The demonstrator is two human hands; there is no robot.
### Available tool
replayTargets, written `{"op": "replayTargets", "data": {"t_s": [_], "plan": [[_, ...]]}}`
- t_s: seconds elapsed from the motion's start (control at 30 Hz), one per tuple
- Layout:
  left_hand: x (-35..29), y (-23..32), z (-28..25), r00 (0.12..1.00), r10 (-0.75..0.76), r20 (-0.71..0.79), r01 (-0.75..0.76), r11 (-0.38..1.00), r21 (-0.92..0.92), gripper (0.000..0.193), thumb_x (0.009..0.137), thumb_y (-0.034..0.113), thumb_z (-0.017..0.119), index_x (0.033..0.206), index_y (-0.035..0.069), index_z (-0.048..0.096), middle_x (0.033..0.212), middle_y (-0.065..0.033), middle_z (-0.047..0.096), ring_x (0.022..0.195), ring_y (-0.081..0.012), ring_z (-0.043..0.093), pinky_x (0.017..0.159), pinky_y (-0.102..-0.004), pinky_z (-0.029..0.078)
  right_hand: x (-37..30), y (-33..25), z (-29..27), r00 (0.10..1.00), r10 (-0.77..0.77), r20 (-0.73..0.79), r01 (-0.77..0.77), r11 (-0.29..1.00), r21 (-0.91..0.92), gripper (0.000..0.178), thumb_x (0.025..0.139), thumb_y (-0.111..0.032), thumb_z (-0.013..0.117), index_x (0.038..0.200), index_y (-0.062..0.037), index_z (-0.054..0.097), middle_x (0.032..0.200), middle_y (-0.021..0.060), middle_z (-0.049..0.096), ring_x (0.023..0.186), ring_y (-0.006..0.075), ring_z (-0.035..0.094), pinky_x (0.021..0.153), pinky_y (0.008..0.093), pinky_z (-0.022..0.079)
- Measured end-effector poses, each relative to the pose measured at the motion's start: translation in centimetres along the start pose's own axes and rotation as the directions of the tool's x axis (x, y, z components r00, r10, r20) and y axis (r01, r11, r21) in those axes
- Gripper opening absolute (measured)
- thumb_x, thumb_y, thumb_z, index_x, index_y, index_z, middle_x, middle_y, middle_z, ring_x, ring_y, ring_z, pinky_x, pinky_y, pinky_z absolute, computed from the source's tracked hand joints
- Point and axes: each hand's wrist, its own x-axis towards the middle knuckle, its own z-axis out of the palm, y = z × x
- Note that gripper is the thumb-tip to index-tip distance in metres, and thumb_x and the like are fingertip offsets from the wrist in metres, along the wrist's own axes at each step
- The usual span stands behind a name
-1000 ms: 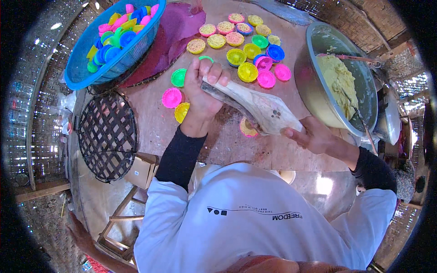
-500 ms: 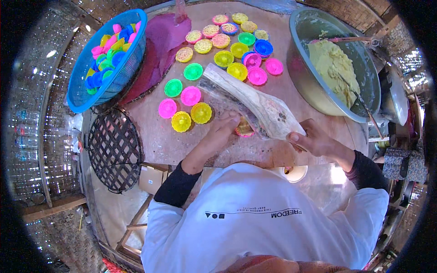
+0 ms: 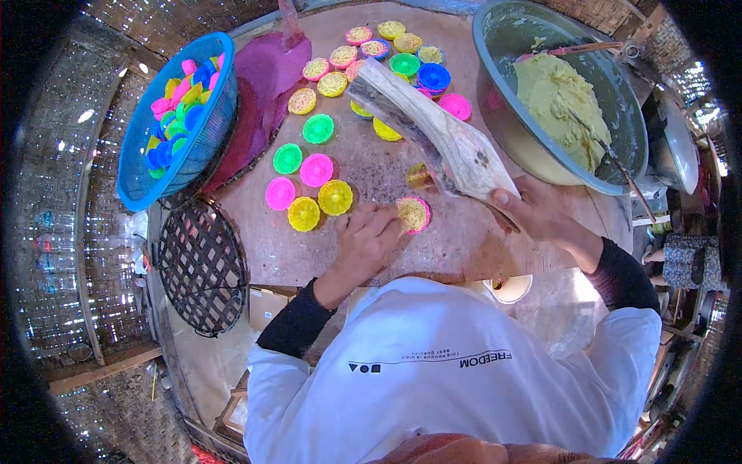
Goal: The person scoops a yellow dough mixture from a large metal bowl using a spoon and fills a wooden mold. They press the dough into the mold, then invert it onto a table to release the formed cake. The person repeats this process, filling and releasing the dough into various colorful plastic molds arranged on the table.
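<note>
One messy wooden tabletop (image 3: 294,251)

My right hand (image 3: 537,213) is clutching the whitish bag (image 3: 456,139), which slants away leftward. My left hand (image 3: 367,241) is at the filled pink cup (image 3: 415,215), can't tell if gripping. Light-specked woven wall (image 3: 66,255) well left of both.

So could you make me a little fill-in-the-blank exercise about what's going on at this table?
1. The hand holding the long, pale, wooden-looking tool is the person's ____ one.
2. The two empty, fluted plastic cups nearest the left hand are coloured ____.
3. The round cup of thin yellow strands beside that same hand has a rim coloured ____.
4. In the picture, the round black lattice tray appears just below the ____ plastic mesh basket.

Missing words: right; yellow; pink; blue.
</note>
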Motion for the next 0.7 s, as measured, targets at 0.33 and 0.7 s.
{"op": "replayTargets", "data": {"t_s": [0.33,0.7], "plan": [[6.9,-0.9,-3.9,0.936,-0.343,-0.085,0.313,0.916,-0.251,0.073,0.057,0.034,0.079,0.115,0.006,0.044,0.105,-0.0131,0.050,0.103,-0.0304,0.044,0.089,-0.0435,0.034,1.5,-1.0,1.8,0.995,-0.003,0.104,0.004,1.000,-0.008,0.061,0.082,-0.058,0.049,0.088,0.0016,0.061,0.055,0.0026,0.051,0.052,0.0107,0.051,0.047,0.0279,0.041],[5.8,-3.6,-6.0,0.627,-0.777,-0.059,0.246,0.269,-0.931,0.050,0.061,0.003,0.075,0.105,-0.002,0.052,0.098,-0.0075,0.059,0.088,-0.0160,0.058,0.079,-0.0296,0.047,6.8,4.0,6.2,0.799,-0.554,0.234,0.594,0.667,-0.450,0.068,0.075,-0.027,0.065,0.132,-0.0053,0.034,0.128,0.0167,0.043,0.119,0.0293,0.040,0.100,0.0398,0.030]]}}
